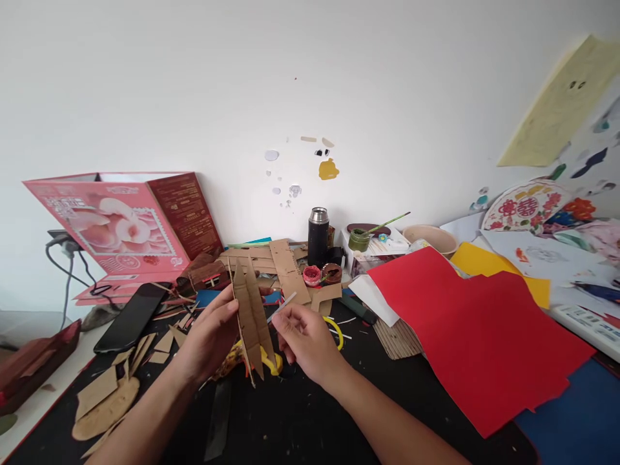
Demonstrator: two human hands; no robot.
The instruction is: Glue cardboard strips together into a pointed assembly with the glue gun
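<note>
Pointed, boat-shaped cardboard pieces (252, 316) stand upright above the black table in the middle of the head view. My left hand (213, 330) grips them from the left, with its fingertips hidden behind the cardboard. Just right of the cardboard is my right hand (306, 341), its thumb and fingers pinched on a thin whitish strip (287, 305) that slants up and to the right. Below and behind the cardboard lies a pair of yellow-handled scissors (275, 365), partly hidden. A ruler (219, 420) rests on the table below them.
Cardboard scraps (163, 341) and a black phone (133, 318) lie at left, near a pink box (121, 226). Behind my hands stand a black thermos (318, 239), a red paint jar (312, 276) and a green paint jar (359, 239). Red sheets (484, 336) cover the right side.
</note>
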